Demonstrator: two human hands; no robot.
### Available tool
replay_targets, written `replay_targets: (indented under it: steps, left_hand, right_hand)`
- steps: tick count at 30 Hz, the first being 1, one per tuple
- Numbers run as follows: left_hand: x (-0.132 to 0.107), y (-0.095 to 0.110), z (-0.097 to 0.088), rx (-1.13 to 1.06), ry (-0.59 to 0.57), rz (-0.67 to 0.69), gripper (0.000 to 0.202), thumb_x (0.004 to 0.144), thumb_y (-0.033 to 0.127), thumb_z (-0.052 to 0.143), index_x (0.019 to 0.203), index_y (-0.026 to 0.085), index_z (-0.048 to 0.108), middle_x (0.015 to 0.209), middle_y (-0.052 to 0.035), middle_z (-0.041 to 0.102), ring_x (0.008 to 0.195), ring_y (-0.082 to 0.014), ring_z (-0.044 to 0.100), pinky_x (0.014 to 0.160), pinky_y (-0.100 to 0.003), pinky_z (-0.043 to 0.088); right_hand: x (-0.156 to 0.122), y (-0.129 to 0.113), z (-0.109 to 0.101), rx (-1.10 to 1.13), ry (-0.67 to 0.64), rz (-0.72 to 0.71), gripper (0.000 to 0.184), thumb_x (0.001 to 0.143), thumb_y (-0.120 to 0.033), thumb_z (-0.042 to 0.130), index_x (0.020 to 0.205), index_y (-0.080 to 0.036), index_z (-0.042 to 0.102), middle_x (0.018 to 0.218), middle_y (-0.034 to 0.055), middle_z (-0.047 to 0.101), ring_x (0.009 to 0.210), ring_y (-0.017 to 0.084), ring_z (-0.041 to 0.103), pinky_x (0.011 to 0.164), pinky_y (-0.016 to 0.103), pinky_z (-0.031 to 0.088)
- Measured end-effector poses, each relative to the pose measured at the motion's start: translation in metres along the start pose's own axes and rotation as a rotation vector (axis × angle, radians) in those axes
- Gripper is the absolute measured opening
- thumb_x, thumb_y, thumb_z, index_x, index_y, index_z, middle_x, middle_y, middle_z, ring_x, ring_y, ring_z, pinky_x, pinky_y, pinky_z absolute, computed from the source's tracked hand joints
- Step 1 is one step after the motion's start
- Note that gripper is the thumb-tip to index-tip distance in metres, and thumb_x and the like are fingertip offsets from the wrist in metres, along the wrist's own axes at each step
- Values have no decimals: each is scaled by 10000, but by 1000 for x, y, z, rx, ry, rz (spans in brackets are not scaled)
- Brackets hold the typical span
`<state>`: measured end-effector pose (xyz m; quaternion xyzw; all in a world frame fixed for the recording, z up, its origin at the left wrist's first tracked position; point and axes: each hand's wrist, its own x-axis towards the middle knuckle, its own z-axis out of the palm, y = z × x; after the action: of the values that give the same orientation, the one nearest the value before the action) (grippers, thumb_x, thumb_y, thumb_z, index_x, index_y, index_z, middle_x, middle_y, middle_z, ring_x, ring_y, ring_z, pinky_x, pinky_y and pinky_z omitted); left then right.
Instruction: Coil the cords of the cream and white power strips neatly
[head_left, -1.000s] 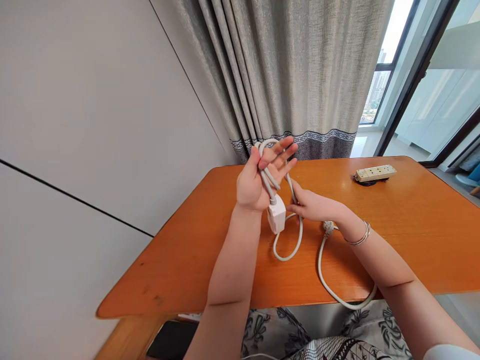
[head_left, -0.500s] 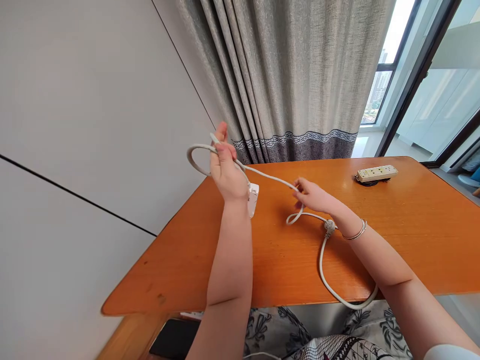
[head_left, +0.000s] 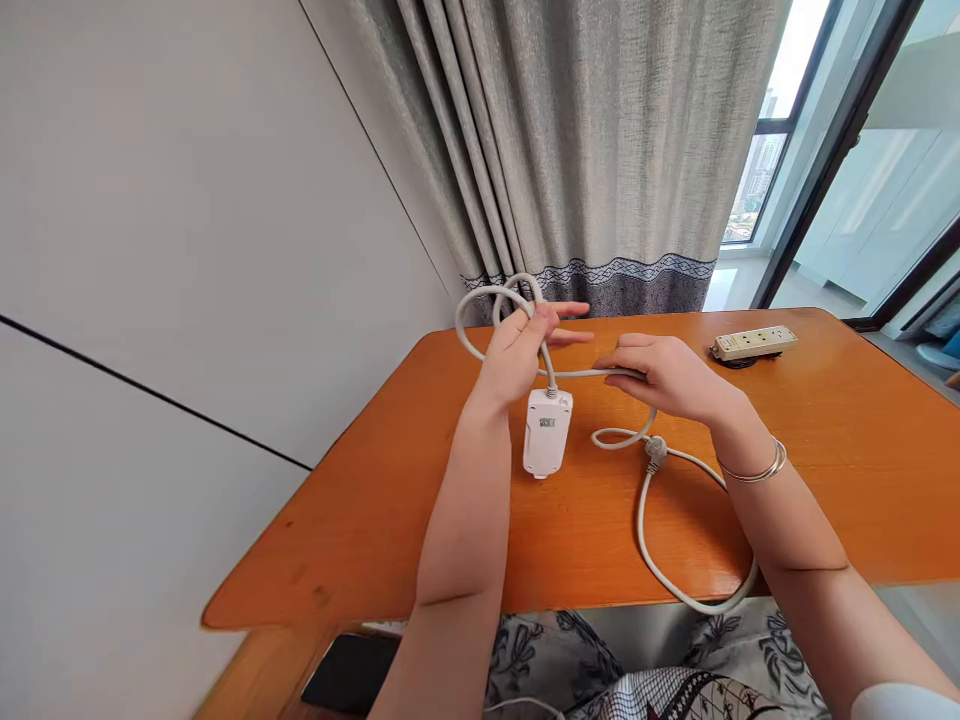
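My left hand (head_left: 517, 350) is raised over the orange table (head_left: 825, 470). Loops of a grey-white cord (head_left: 645, 530) lie round its fingers, which point right; the thumb presses the cord. A white box-shaped socket unit (head_left: 547, 432) hangs from the cord just below this hand. My right hand (head_left: 667, 375) is closed on the same cord a little to the right, pulling a stretch of it level between both hands. The rest of the cord curls on the table, past a grey plug (head_left: 656, 450), and over the near edge.
A second white power strip (head_left: 754, 343) lies at the table's far right. A grey curtain (head_left: 600, 150) hangs behind the table and a plain wall (head_left: 187, 250) is on the left. A dark phone (head_left: 349, 672) rests on a lower surface by my lap.
My left hand swung out left with the cord, then came back to the middle with more loops on it. The socket unit now hangs facing me. My right hand slid along the cord.
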<state>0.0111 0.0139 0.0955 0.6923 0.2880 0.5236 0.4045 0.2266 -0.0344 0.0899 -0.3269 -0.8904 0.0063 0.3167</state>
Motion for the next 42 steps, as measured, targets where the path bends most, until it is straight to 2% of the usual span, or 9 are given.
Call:
replay_targets:
  steps: [5, 10, 13, 16, 19, 23, 27, 34, 42]
  left_hand:
    - [-7, 15, 3, -183, -217, -209, 556, 856, 700, 621, 715, 191, 448, 988, -132, 796, 795, -257, 791, 724, -350, 627]
    - [-9, 15, 7, -365, -497, -304, 587, 821, 677, 684, 670, 208, 366, 675, -89, 746, 566, -227, 738, 563, -292, 577]
    - [-12, 9, 16, -493, -716, -371, 601, 818, 689, 656, 648, 219, 323, 590, -89, 711, 409, -203, 650, 406, -255, 486]
    - [-17, 4, 26, -632, -822, -424, 592, 814, 677, 647, 645, 231, 296, 515, -69, 668, 300, -180, 545, 320, -251, 428]
    - [-18, 5, 31, -711, -776, -454, 554, 879, 620, 607, 634, 233, 294, 437, -25, 591, 238, -134, 427, 309, -248, 425]
    - [-10, 6, 28, -641, -572, -567, 538, 1002, 566, 447, 615, 222, 303, 378, 29, 465, 229, -75, 300, 310, -195, 373]
    - [-2, 0, 29, -477, -426, -533, 434, 965, 517, 577, 699, 190, 475, 431, 61, 478, 275, -52, 324, 349, -174, 395]
    - [-1, -4, 36, -531, -354, -350, 530, 694, 547, 872, 917, 175, 567, 613, 82, 561, 346, 6, 314, 417, -155, 428]
    - [-2, 4, 36, -605, -326, -446, 290, 926, 366, 686, 771, 155, 561, 454, 122, 296, 342, -8, 183, 363, -107, 212]
  right_hand:
    - [-5, -2, -8, 12, 224, -148, 233, 1025, -307, 549, 1097, -239, 761, 785, 12, 590, 659, 115, 532, 630, 250, 433]
    - [-3, 5, -7, 124, 417, -115, 178, 954, -380, 667, 1037, -255, 763, 898, 40, 614, 817, 152, 599, 731, 289, 523]
    - [-3, 5, -10, 276, 350, -4, 361, 899, -408, 714, 1236, -280, 693, 1237, 98, 618, 1168, 234, 598, 927, 382, 559]
    - [-4, 6, -11, 528, 137, 69, 585, 886, -386, 700, 1439, -301, 528, 1491, 108, 514, 1386, 261, 499, 1080, 443, 502]
    - [-3, 9, -9, 760, -42, 153, 607, 891, -357, 683, 1455, -260, 479, 1333, 103, 639, 1225, 226, 627, 1008, 408, 546]
    - [0, 14, -7, 809, 39, 330, 402, 835, -335, 752, 1183, -192, 612, 860, 14, 700, 829, 175, 706, 763, 327, 588]
    - [3, 16, -7, 868, 74, 447, 421, 809, -361, 780, 1147, -185, 601, 583, -85, 560, 555, 139, 649, 535, 250, 523]
    - [8, 19, 2, 1066, 268, 498, 457, 718, -420, 849, 1040, -175, 637, 547, -106, 552, 408, 57, 477, 485, 230, 520]
    - [8, 22, 4, 1100, 253, 516, 509, 678, -474, 880, 1038, -186, 665, 701, -44, 655, 488, 67, 560, 508, 217, 496]
